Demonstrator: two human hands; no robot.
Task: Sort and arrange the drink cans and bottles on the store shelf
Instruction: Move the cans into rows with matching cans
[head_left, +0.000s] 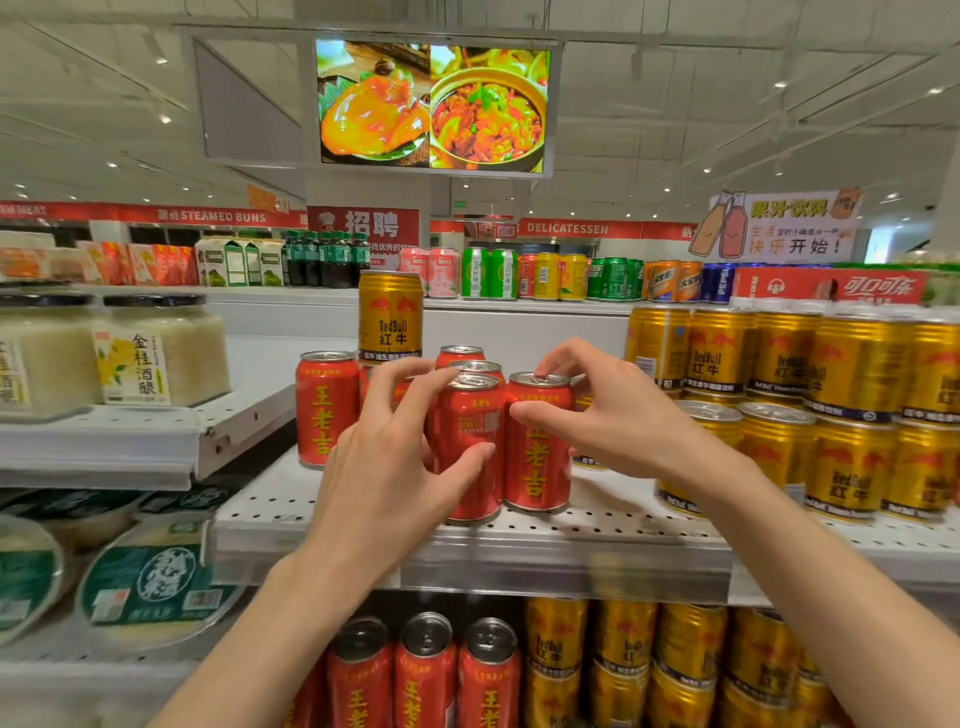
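Several red herbal-tea cans stand on the white perforated shelf (597, 499). My left hand (384, 467) is wrapped around the front middle red can (470, 431), thumb on its right side and fingers at its top left. My right hand (618, 415) grips the red can beside it (535, 462), with a fingertip on the lid and the thumb on the front. Another red can (326, 408) stands apart at the left. A gold Red Bull can (389, 317) sits stacked on red cans behind.
Stacked gold Red Bull cans (831, 405) fill the shelf's right side. Jars of rice wine (161, 353) stand on the left shelf, with green-lidded tubs (156, 577) below. More red and gold cans (426, 670) line the lower shelf. Assorted drinks (488, 273) sit on top.
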